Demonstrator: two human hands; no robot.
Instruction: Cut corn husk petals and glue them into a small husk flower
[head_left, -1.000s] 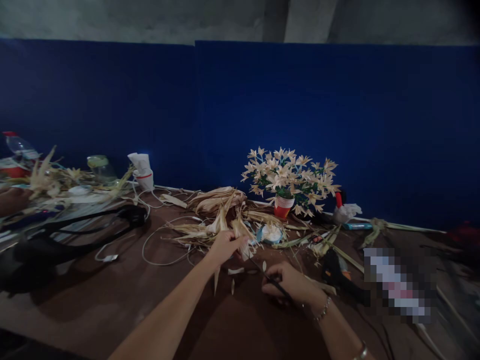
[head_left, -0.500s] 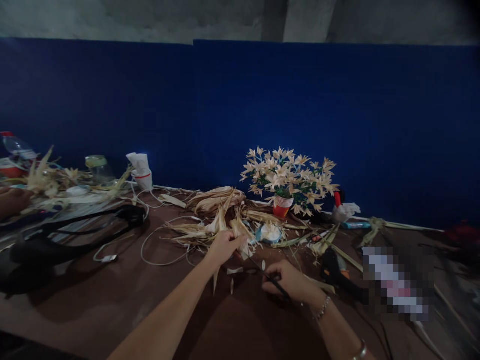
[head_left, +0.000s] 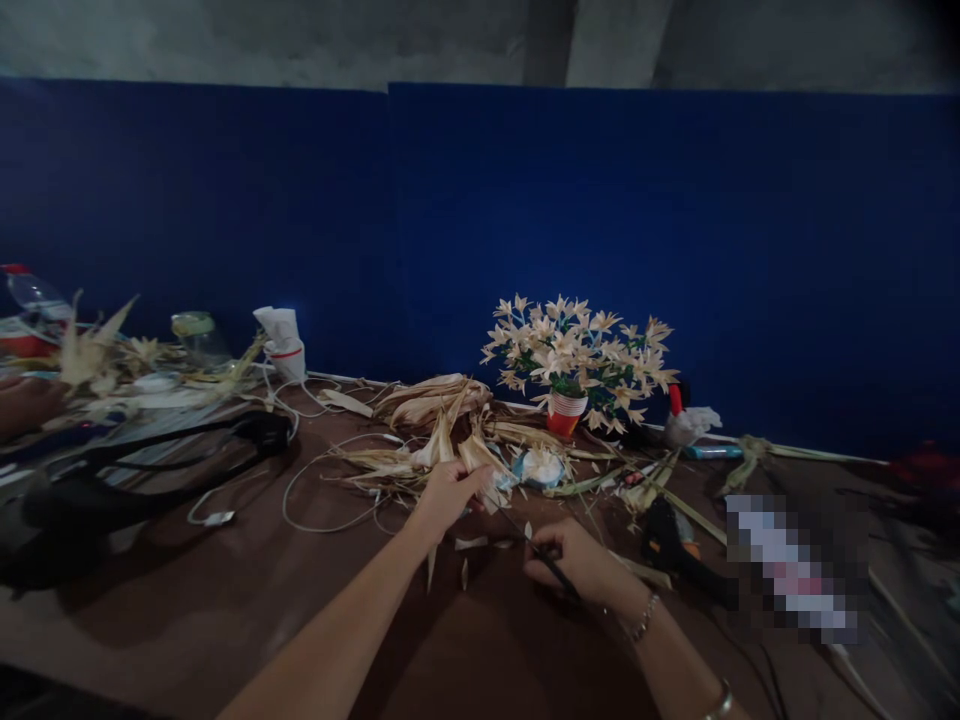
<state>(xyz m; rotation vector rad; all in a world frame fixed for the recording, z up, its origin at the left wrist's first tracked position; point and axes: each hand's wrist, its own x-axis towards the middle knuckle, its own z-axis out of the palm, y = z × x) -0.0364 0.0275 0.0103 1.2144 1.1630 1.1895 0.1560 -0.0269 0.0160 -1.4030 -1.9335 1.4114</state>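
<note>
My left hand (head_left: 451,492) pinches a pale piece of dried corn husk (head_left: 491,492) between thumb and fingers, just above the table. To its right, my right hand (head_left: 562,555) is closed around a slim dark pointed tool (head_left: 553,570). The thin tip of this tool reaches up and left to the husk by my left fingertips; whether it has one blade or two cannot be made out. Small cut husk slivers (head_left: 471,543) lie on the table between my hands. More dried husks (head_left: 435,403) are heaped behind my left hand.
A red paper cup (head_left: 564,412) holds a bunch of husk flowers (head_left: 577,350). Near it lie a roll of white material (head_left: 541,467) and a black glue gun (head_left: 667,540). White cables (head_left: 289,500) and a black strap-like object (head_left: 150,470) are leftward. Another person's hand (head_left: 30,405) shows far left.
My hands stay almost in place, with the dark tool shifting slightly at the husk. At far left, the other person's hand and the husks near it have moved a little.
</note>
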